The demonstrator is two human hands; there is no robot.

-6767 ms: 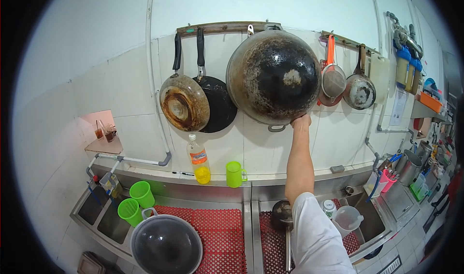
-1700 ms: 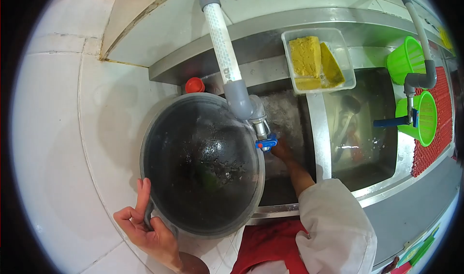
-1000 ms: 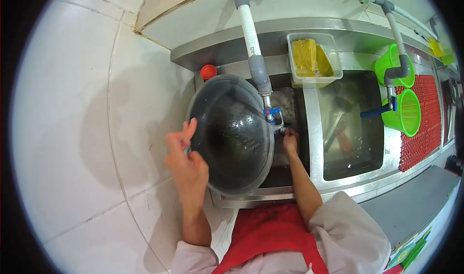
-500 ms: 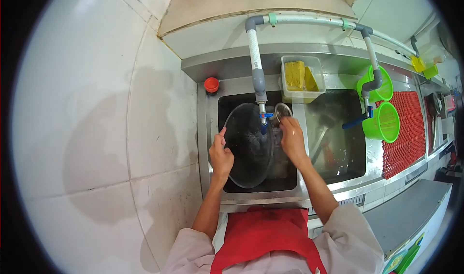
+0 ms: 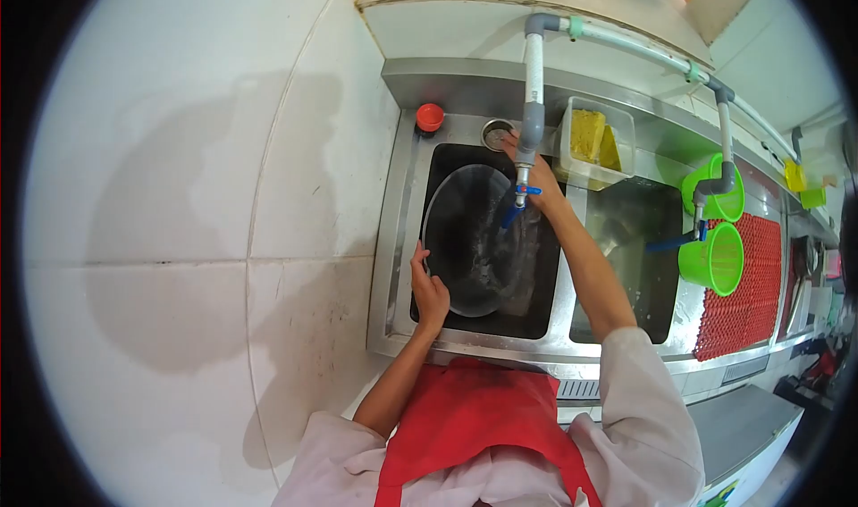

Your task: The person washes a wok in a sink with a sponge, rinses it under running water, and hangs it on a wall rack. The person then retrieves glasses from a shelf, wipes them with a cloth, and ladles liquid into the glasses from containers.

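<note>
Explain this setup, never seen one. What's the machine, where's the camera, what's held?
There's no machine: these are a person's two bare hands, seen by one camera worn on the head, looking forward and down.

The left hand has its grip on the rim of a dark wok, which sits in the left basin of a steel double sink. The right hand reaches a small round metal bowl on the back ledge; the pipe hides whether it is gripped.

Also on the ledge are a red container and a clear tub of yellow blocks, perhaps sponges. Farther right are two green baskets and a red perforated mat.
</note>
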